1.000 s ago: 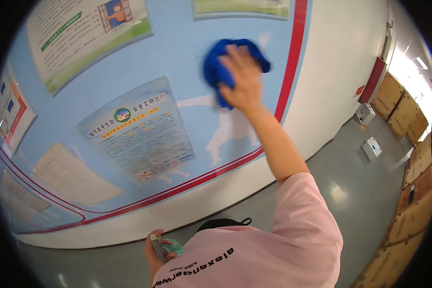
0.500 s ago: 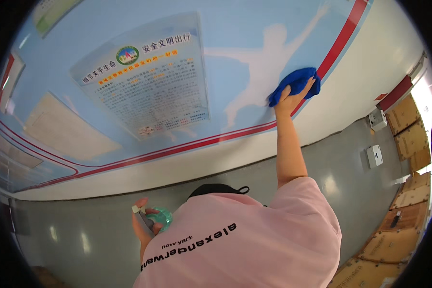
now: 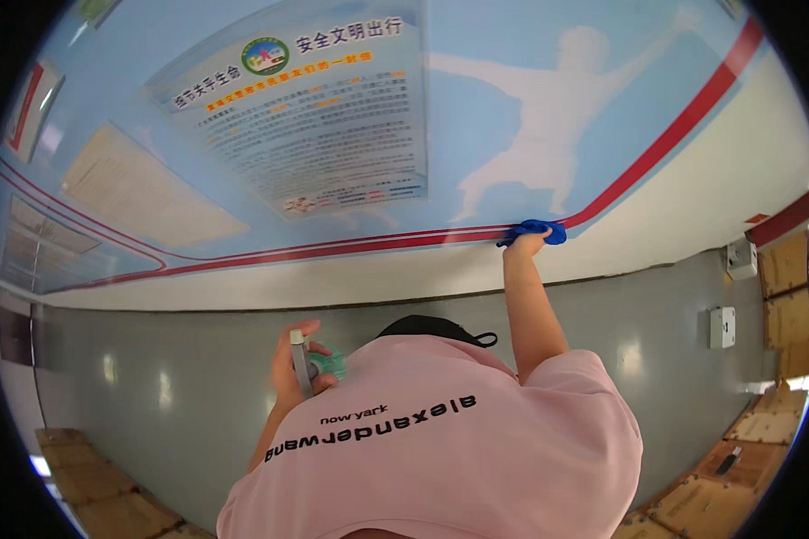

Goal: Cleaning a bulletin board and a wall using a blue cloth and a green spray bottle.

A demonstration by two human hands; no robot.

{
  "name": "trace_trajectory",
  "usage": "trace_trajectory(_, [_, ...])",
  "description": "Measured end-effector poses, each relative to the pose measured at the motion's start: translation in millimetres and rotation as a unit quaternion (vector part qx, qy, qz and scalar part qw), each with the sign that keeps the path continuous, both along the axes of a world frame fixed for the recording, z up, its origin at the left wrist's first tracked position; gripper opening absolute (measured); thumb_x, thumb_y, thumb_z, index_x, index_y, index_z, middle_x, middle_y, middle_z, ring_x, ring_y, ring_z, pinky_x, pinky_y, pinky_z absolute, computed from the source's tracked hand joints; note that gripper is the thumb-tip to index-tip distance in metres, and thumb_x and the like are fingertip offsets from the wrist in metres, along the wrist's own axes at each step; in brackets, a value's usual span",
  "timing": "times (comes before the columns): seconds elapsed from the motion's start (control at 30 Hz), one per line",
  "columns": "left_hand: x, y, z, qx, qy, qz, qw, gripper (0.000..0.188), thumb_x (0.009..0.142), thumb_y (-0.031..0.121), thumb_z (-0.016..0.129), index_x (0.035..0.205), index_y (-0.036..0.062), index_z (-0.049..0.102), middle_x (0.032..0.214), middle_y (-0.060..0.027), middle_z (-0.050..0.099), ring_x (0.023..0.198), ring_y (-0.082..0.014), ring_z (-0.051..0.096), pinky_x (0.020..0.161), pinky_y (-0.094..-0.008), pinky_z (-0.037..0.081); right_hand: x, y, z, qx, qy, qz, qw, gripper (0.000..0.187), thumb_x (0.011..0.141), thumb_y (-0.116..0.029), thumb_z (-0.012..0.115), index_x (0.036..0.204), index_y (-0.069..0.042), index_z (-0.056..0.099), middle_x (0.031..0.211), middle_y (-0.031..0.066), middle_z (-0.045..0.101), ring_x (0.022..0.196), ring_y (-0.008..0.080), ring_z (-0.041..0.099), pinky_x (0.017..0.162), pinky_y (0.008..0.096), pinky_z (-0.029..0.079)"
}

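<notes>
A blue cloth (image 3: 541, 231) is pressed against the lower red border (image 3: 422, 241) of a light blue wall display (image 3: 476, 117), close to where that border bends upward. My right hand (image 3: 523, 247) grips the cloth, with the arm stretched out to the wall. Lower down at the left, my left hand (image 3: 289, 370) is closed round a spray bottle with a grey and white trigger head (image 3: 300, 364) and a translucent green body (image 3: 330, 364). My torso partly hides the bottle's far side.
A printed poster (image 3: 333, 117) and a pale sheet (image 3: 144, 189) are on the display. Cardboard boxes (image 3: 719, 503) line the right, with more boxes (image 3: 90, 467) at lower left. Two white box-shaped devices, one nearer (image 3: 722, 328), sit by the grey floor (image 3: 189, 359).
My right hand has moved the cloth down from the display's right side to its lower border. My left hand, still holding the spray bottle, appears slightly higher and further right.
</notes>
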State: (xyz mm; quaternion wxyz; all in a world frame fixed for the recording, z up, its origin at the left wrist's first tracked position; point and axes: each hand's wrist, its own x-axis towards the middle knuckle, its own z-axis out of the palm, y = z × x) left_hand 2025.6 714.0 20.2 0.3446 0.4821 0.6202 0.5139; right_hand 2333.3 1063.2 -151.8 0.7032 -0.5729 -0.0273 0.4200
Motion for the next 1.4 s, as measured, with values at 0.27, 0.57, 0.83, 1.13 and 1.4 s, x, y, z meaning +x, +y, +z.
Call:
trace_trajectory(0.27, [17,-4,-5,0.016,-0.029,0.074,0.997,0.085,0.061,0.056,0.083,0.122,0.0046,0.052,0.12,-0.0113,0.051,0.084,-0.0191,0.059,0.07,-0.0325,0.052,-77,-48,20,-0.015,0.285,0.321,0.903,0.023,0.09,-0.037,0.043,0.092,-0.02,0.057,0.089,0.0035,0.062,0.08,0.0245,0.058,0.071,0.0488,0.047])
trace_trajectory(0.57, [45,-25,-32,0.032,-0.029,0.235,0.971,0.078,0.064,0.052,0.084,0.12,0.0066,0.054,0.117,-0.0102,0.054,0.081,-0.02,0.062,0.068,-0.0316,0.05,-188,-75,92,-0.09,0.359,0.545,0.752,0.034,0.093,-0.041,0.045,0.113,-0.016,0.056,0.107,0.0041,0.064,0.109,0.0259,0.058,0.084,0.0406,0.055])
trace_trajectory(0.83, [97,-41,-81,0.009,-0.027,0.396,0.918,0.086,0.06,0.063,0.08,0.12,0.0071,0.055,0.114,-0.0081,0.055,0.079,-0.0192,0.064,0.066,-0.0314,0.051,-238,-58,59,-0.093,0.411,0.619,0.663,0.041,0.094,-0.04,0.041,0.119,-0.011,0.056,0.121,0.0105,0.061,0.108,0.0272,0.06,0.087,0.0403,0.052])
trace_trajectory(1.13, [165,-28,-143,0.016,-0.078,0.407,0.91,0.088,0.058,0.06,0.082,0.122,0.0062,0.055,0.114,-0.0114,0.053,0.08,-0.0213,0.065,0.066,-0.0325,0.052,-246,-24,-16,0.001,0.417,0.706,0.572,0.039,0.092,-0.032,0.045,0.116,-0.004,0.056,0.122,0.0152,0.06,0.108,0.0309,0.059,0.089,0.0448,0.051])
trace_trajectory(1.4, [127,-23,-160,-0.007,-0.073,0.381,0.922,0.084,0.058,0.052,0.086,0.121,0.0055,0.055,0.113,-0.0104,0.053,0.082,-0.0202,0.066,0.066,-0.0303,0.052,-296,-3,-55,-0.069,0.366,0.672,0.64,0.021,0.083,-0.032,0.053,0.088,-0.013,0.06,0.1,0.0061,0.063,0.097,0.0296,0.061,0.084,0.048,0.053])
